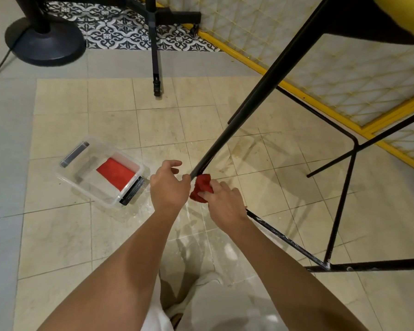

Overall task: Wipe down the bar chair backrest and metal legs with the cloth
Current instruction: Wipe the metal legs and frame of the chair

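The bar chair's black metal leg [249, 101] slants down from the upper right to the floor at the centre. My right hand [222, 199] grips a bunched red cloth [201, 185] pressed against the lower end of that leg. Beside the leg's lower end, my left hand [169, 185] has its fingers curled, the thumb touching the metal. A lower crossbar [285, 240] of the frame, streaked with white marks, runs off to the right behind my right wrist. The yellow seat [402, 10] shows at the top right corner; the backrest is out of view.
A clear plastic box [86, 185] with a folded red cloth [116, 174] inside sits on the tiled floor at the left. A round black fan base [46, 41] and a black stand leg [155, 58] are at the back. A yellow-framed panel [344, 75] lies at the right.
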Tool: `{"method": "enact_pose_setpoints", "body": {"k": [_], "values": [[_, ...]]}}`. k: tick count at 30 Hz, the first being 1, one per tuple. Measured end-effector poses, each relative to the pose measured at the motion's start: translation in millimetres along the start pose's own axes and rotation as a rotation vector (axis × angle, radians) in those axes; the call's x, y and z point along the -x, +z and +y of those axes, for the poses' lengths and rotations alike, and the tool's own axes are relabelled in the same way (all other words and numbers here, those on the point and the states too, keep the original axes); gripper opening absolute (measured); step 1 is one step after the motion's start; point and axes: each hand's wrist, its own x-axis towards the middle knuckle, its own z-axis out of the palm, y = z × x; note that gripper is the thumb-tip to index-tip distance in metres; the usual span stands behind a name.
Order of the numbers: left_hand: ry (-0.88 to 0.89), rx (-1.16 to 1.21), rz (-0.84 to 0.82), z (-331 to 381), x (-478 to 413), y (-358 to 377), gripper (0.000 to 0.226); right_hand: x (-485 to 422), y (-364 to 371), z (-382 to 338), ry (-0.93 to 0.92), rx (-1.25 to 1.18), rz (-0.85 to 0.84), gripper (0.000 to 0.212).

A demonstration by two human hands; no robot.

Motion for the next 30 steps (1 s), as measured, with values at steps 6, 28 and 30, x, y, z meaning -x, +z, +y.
{"method": "enact_pose_setpoints", "body": {"k": [6, 28, 30], "values": [[-0.009, -0.003, 0.007, -3, -3, 1, 0.032, -12, 2, -5, 0.025, 0.05, 0.051, 0.049], [0.026, -0.059, -0.03, -3, 1, 1, 0.032, -3, 3, 10, 0.346, -0.315, 0.153, 0.044], [0.032, -0.072, -0.028, -3, 2, 2, 0.032, -8, 1, 4, 0.382, -0.355, 0.181, 0.045]]}}
